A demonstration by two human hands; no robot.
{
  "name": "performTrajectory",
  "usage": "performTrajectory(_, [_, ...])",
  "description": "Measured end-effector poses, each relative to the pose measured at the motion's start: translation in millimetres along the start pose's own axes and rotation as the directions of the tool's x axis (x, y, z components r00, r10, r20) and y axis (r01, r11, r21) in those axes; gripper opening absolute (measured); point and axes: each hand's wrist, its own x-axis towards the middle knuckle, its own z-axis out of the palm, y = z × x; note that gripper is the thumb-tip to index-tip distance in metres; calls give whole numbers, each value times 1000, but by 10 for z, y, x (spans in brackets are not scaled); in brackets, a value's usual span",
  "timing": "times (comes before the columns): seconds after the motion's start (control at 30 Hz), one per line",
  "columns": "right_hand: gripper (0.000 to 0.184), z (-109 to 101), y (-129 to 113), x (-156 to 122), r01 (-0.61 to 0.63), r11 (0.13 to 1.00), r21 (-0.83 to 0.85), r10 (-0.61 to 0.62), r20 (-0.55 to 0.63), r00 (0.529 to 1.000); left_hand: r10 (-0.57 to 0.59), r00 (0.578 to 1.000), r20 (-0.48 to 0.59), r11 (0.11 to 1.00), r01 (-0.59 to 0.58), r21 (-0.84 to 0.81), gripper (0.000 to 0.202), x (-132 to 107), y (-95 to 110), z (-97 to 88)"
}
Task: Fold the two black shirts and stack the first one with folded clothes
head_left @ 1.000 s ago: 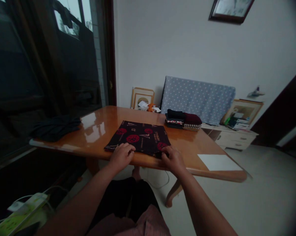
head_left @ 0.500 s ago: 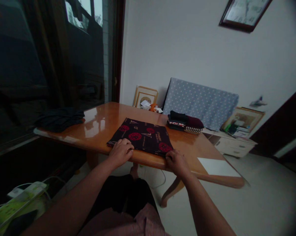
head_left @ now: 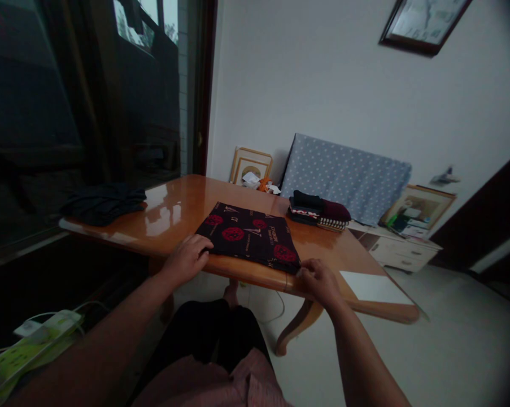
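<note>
A folded dark garment [head_left: 248,234] with red round prints and pale lettering lies flat along the table's near edge. Its exact kind cannot be made out. My left hand [head_left: 187,259] is closed at the garment's near left corner, the fingertips curled over the cloth. At the near right corner, my right hand [head_left: 319,280] pinches the hem between thumb and fingers. The thumb of my left hand is partly hidden.
The glossy wooden table [head_left: 170,206] bears a dark cloth heap [head_left: 104,204] at the left and stacked folded clothes [head_left: 318,211] at the back right. A white sheet [head_left: 375,287] lies near the right end. A power strip [head_left: 30,350] is at lower left.
My left hand has slid left and slightly down to the garment's left corner. My right hand has shifted a little right. The garment's near side looks straighter, its left corner less spread out.
</note>
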Motion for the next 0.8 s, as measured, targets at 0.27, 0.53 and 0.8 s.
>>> performTrajectory(0.27, [27, 34, -28, 65, 60, 997, -53, -61, -18, 998, -161, 987, 4, 982, 160, 96, 30, -86, -436, -254])
performTrajectory(0.53, [23, 45, -62, 298, 2, 997, -73, 2, 47, 999, -134, 990, 34, 990, 133, 40, 34, -60, -529, -186])
performTrajectory(0.8, [31, 121, -8, 303, 54, 996, -70, -44, 145, 988, -155, 987, 51, 988, 156, -14, 34, -16, -537, -178])
